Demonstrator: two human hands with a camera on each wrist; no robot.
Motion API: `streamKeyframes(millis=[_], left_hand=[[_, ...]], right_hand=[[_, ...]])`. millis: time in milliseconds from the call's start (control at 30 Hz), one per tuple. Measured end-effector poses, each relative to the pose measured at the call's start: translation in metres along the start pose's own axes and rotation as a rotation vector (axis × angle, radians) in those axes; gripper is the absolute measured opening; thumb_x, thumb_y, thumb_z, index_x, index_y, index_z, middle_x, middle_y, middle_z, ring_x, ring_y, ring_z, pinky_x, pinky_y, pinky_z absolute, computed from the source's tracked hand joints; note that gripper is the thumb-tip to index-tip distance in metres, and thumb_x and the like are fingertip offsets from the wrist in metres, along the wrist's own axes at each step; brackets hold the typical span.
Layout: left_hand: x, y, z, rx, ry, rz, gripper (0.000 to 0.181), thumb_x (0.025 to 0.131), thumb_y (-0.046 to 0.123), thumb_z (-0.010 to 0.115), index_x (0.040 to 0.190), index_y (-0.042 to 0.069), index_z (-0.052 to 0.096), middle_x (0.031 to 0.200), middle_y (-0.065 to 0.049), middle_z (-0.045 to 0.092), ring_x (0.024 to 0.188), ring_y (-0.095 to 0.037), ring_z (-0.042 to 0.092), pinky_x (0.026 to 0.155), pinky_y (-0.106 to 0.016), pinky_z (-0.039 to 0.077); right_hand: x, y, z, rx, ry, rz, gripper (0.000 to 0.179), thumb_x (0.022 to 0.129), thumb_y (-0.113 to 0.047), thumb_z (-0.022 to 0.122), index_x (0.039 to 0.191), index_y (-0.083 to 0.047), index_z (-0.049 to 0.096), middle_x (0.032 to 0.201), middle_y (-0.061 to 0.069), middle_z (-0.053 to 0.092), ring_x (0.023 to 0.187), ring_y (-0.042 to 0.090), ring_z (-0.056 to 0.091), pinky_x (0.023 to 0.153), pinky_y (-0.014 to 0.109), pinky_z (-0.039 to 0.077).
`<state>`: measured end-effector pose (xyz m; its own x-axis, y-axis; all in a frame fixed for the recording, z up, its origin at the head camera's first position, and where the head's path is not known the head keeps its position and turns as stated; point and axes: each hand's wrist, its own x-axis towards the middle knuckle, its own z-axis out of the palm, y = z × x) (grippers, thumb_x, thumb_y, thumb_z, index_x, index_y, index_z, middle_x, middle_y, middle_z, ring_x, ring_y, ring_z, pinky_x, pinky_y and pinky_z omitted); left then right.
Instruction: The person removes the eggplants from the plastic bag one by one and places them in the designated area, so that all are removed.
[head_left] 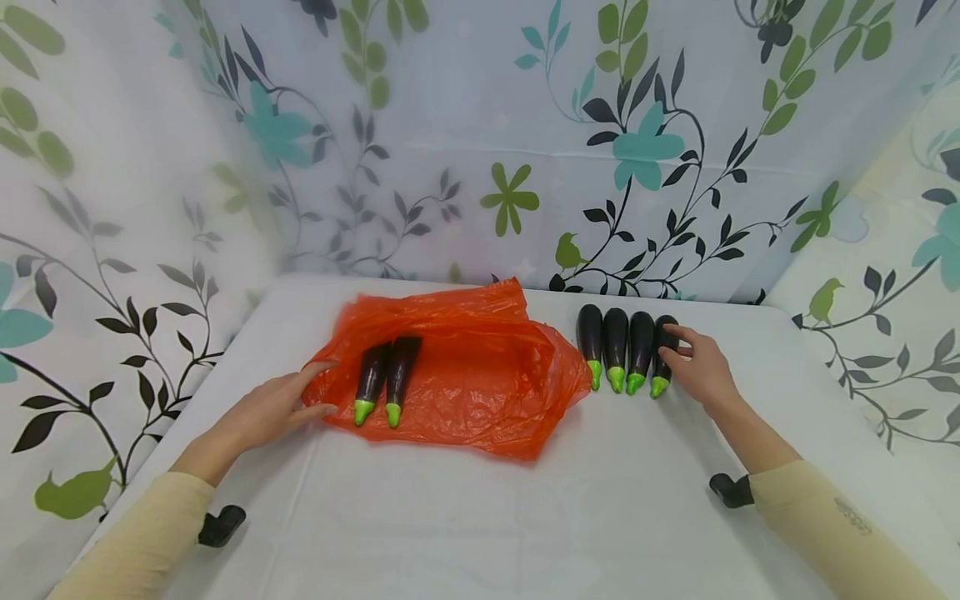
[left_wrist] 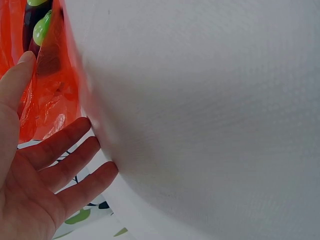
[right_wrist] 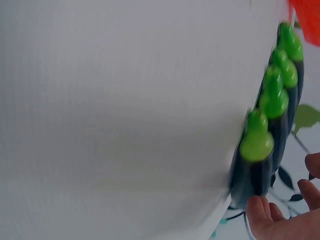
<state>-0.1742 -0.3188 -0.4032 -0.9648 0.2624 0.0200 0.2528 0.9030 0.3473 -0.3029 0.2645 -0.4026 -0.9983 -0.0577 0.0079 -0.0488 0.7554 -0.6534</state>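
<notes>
An orange-red plastic bag (head_left: pixel 472 400) lies spread on the white table with its mouth toward me. Inside it, at the left, two dark eggplants (head_left: pixel 401 371) with bright green stems lie side by side. My left hand (head_left: pixel 273 408) is at the bag's left edge, thumb and fingers spread apart; in the left wrist view its thumb (left_wrist: pixel 25 62) overlaps the bag. To the right of the bag, several more eggplants (head_left: pixel 615 342) lie in a row, stems toward me. My right hand (head_left: pixel 705 367) is at the rightmost eggplant (right_wrist: pixel 255 150), with fingertips right beside its body.
The white table (head_left: pixel 480 517) has a cloth backdrop (head_left: pixel 465 125) with leaves and flowers at its back and sides. Near each sleeve, a small black piece (head_left: pixel 222 527) shows at the wrist. The row's leftmost eggplant lies close to the bag's right edge.
</notes>
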Motion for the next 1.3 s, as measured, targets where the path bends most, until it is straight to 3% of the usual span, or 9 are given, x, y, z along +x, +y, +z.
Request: streamKeyframes(millis=[200,900,1300], left_hand=[[0.001,0.0,0.0,0.002,0.0,-0.001,0.069,0.088,0.04,0.071,0.142,0.009,0.041,0.123,-0.025,0.06,0.104,-0.041,0.06,0.089,-0.06,0.047],[0.001,-0.002,0.001,0.005,0.0,0.009,0.068,0.089,0.04,0.071,0.142,0.009,0.041,0.121,-0.025,0.061,0.101,-0.041,0.061,0.088,-0.06,0.048],[0.0,-0.001,0.0,0.001,0.006,0.014,0.068,0.089,0.04,0.071,0.141,0.009,0.042,0.122,-0.025,0.061,0.103,-0.042,0.061,0.088,-0.06,0.047]], right_hand=[[-0.009,-0.018,0.003,0.004,0.046,-0.062,0.05,0.102,-0.025,0.05,0.147,-0.003,0.04,0.147,0.032,0.032,0.13,0.048,0.04,0.097,0.06,0.043],[-0.03,-0.066,0.013,0.183,-0.037,-0.04,0.06,0.1,-0.038,0.056,0.149,-0.009,0.039,0.144,0.025,0.042,0.132,0.038,0.043,0.102,0.049,0.043],[-0.05,-0.104,0.034,0.282,-0.028,-0.097,0.055,0.098,-0.035,0.061,0.146,-0.016,0.044,0.146,0.016,0.042,0.128,0.034,0.049,0.096,0.046,0.048]])
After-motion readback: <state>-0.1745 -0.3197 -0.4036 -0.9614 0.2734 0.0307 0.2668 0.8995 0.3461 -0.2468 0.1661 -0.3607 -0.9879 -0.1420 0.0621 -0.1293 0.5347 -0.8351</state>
